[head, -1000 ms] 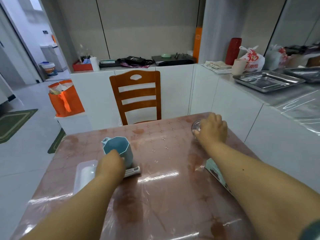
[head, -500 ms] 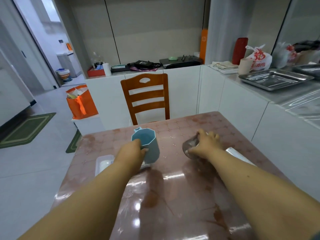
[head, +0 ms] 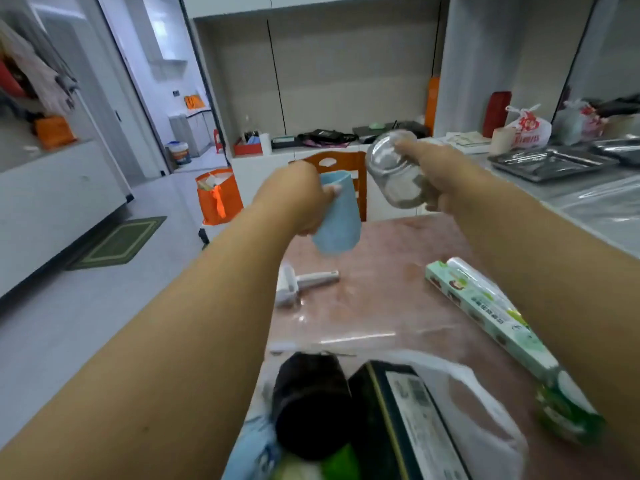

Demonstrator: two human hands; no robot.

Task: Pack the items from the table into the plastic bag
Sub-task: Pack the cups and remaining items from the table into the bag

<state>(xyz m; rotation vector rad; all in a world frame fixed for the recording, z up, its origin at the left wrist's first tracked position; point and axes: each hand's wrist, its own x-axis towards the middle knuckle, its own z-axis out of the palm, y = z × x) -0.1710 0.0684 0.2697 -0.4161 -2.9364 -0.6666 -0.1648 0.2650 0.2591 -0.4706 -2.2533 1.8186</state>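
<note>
Blue cup (head: 337, 216) sits gripped in the left hand (head: 294, 195), glass jar (head: 394, 174) in the right hand (head: 440, 174), both raised beyond the plastic bag (head: 485, 403) lying on the tabletop (head: 381, 306).

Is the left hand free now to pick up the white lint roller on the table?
Probably not yet. The left hand grips the blue cup in the air, so it is occupied. The white lint roller lies uncovered just below it, with nothing blocking.

Soft, even daylight enters from the far left doorway, glare streaks the counter (head: 363, 337), and motion blur smears everything.
</note>
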